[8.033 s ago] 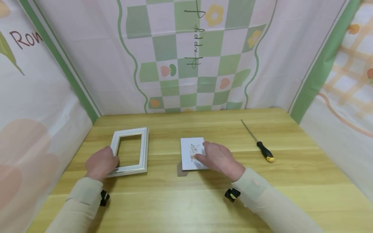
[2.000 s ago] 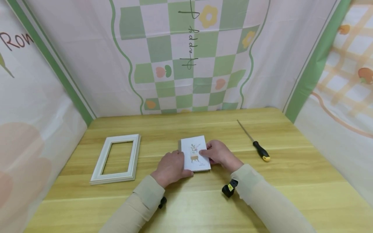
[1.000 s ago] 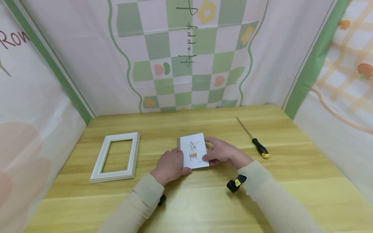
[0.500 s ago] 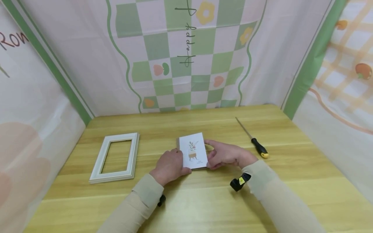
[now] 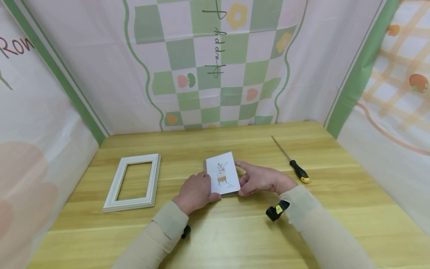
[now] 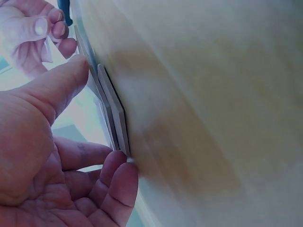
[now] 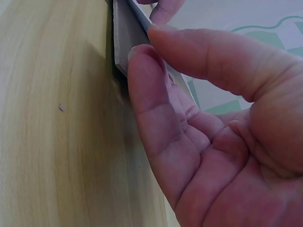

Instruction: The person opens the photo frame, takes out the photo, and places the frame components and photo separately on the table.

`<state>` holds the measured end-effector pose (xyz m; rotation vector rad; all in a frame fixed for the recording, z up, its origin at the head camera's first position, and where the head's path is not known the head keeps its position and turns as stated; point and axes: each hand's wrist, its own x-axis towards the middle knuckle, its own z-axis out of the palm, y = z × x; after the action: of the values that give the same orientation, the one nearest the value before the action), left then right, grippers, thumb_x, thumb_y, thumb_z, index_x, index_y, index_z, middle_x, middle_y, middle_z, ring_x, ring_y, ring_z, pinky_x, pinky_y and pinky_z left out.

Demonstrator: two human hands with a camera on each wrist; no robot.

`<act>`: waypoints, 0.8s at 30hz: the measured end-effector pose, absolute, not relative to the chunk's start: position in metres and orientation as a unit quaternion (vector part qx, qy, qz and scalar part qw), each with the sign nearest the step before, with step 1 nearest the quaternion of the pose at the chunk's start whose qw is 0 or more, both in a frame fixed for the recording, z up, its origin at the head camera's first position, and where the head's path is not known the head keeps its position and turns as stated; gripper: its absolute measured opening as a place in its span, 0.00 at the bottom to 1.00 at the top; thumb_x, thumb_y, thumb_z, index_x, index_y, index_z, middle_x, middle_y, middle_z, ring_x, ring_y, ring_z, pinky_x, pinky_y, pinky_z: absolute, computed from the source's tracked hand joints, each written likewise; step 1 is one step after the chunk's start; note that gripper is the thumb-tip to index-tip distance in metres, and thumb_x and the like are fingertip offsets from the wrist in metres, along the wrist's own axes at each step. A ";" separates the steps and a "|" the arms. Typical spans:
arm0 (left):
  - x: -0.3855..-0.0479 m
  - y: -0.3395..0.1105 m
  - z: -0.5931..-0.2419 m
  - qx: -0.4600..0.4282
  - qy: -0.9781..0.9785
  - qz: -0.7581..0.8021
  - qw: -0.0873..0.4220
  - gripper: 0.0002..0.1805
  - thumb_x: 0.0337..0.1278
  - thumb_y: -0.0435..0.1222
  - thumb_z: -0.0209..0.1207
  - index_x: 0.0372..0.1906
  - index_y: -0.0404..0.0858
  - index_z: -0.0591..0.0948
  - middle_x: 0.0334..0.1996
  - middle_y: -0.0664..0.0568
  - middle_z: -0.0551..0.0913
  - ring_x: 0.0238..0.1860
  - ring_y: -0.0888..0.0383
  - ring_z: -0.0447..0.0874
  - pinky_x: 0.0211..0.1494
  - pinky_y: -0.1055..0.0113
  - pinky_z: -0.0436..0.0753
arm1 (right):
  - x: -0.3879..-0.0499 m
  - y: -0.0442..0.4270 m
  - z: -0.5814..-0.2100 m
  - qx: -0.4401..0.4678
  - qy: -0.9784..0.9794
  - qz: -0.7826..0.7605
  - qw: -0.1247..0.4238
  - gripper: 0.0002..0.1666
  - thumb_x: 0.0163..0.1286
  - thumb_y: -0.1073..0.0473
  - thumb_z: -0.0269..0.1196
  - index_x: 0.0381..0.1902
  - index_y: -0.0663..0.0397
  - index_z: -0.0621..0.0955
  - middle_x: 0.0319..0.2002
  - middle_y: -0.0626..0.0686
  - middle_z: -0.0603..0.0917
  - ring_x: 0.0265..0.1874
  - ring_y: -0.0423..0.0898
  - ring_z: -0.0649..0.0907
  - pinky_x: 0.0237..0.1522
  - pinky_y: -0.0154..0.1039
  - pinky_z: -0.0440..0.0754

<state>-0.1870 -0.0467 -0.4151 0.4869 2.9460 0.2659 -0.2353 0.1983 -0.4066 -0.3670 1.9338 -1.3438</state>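
A white card [image 5: 221, 173] printed with a potted plant lies over a grey-brown backing board [image 5: 230, 194] in the middle of the table. In the left wrist view, the board's edge [image 6: 108, 101] shows a second flat piece against its underside. My left hand [image 5: 194, 191] grips the board and card by the left side, thumb at the near edge. At the right side, my right hand [image 5: 260, 179] pinches the card's near right corner. The right wrist view shows thumb and fingers meeting at the board's edge [image 7: 129, 35]; the card sits slightly askew on the board.
A white picture frame [image 5: 152, 183] with a hollow centre lies to the left. A screwdriver [image 5: 299, 171] with a black and yellow handle lies to the right. Patterned cloth [image 5: 221, 74] hangs around the table's back and sides.
My left hand has let go of the picture frame and come to the card and board. My right hand has shifted from the card's face to its near right corner; the card has turned slightly.
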 end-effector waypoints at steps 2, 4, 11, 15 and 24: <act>-0.187 -0.047 -0.415 0.164 0.980 0.088 0.071 0.38 0.58 0.62 0.70 0.51 0.29 0.82 0.43 0.44 0.84 0.33 0.53 0.76 0.41 0.58 0.82 | -0.235 0.198 -0.407 -0.148 0.755 -0.521 0.369 0.74 0.56 0.76 0.71 0.85 0.50 0.36 0.41 0.64 0.86 0.39 0.50 0.86 0.44 0.42 0.88; -0.186 -0.048 -0.415 0.166 0.979 0.090 0.071 0.38 0.58 0.61 0.70 0.51 0.29 0.82 0.43 0.44 0.84 0.33 0.52 0.76 0.41 0.58 0.82 | -0.235 0.198 -0.407 -0.152 0.755 -0.520 0.368 0.74 0.56 0.76 0.71 0.85 0.51 0.36 0.40 0.64 0.86 0.39 0.50 0.86 0.44 0.41 0.87; -0.187 -0.049 -0.415 0.170 0.979 0.092 0.070 0.38 0.59 0.61 0.69 0.52 0.30 0.82 0.46 0.43 0.84 0.34 0.52 0.76 0.42 0.59 0.82 | -0.236 0.200 -0.408 -0.153 0.757 -0.516 0.370 0.72 0.57 0.74 0.71 0.85 0.49 0.37 0.41 0.63 0.87 0.38 0.49 0.87 0.45 0.42 0.88; -0.187 -0.049 -0.416 0.176 0.978 0.089 0.070 0.37 0.60 0.61 0.68 0.52 0.30 0.82 0.47 0.43 0.84 0.34 0.53 0.76 0.42 0.59 0.81 | -0.236 0.200 -0.408 -0.154 0.753 -0.520 0.373 0.70 0.59 0.73 0.71 0.85 0.49 0.38 0.40 0.62 0.88 0.37 0.48 0.87 0.46 0.43 0.88; -0.187 -0.051 -0.415 0.186 0.976 0.087 0.073 0.37 0.63 0.61 0.66 0.53 0.29 0.82 0.48 0.43 0.84 0.33 0.53 0.76 0.43 0.58 0.82 | -0.235 0.201 -0.408 -0.161 0.749 -0.526 0.369 0.68 0.62 0.72 0.70 0.85 0.50 0.39 0.40 0.62 0.87 0.40 0.49 0.87 0.47 0.45 0.88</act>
<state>-0.1875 -0.0508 -0.4152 0.5578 2.9310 0.2615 -0.2346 0.2006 -0.4083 -0.4135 1.9236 -1.3511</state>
